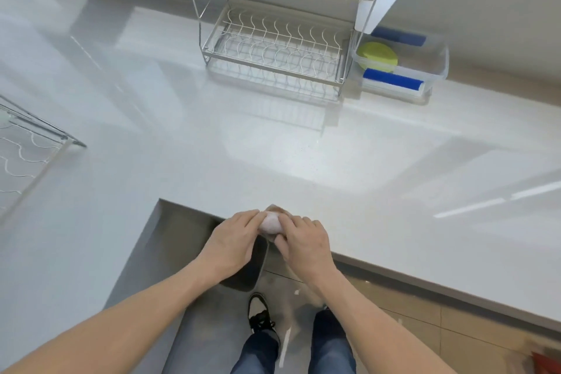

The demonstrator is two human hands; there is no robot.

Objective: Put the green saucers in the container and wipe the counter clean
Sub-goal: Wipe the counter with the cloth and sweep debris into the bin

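While both bare forearms reach forward over jeans and a black-and-white shoe on the floor, the two hands meet at the near edge of the white desk. Between them sits a small pale wad, apparently a cloth; the left hand has its grip closed against the wad's left side, and the right hand has its grip closed over the right side, fingers curled around it. Just below the wad, under the left hand, hangs a dark bin or bag beside the desk's edge.

Beyond the wad, the desk's surface runs glossy and bare toward a two-tier wire dish rack standing against the wall. Touching the rack's right side is a clear plastic container with blue clips. Inside the container lie the green saucers, stacked at its left end. Far left of the rack, at the frame's edge, part of another wire rack shows.
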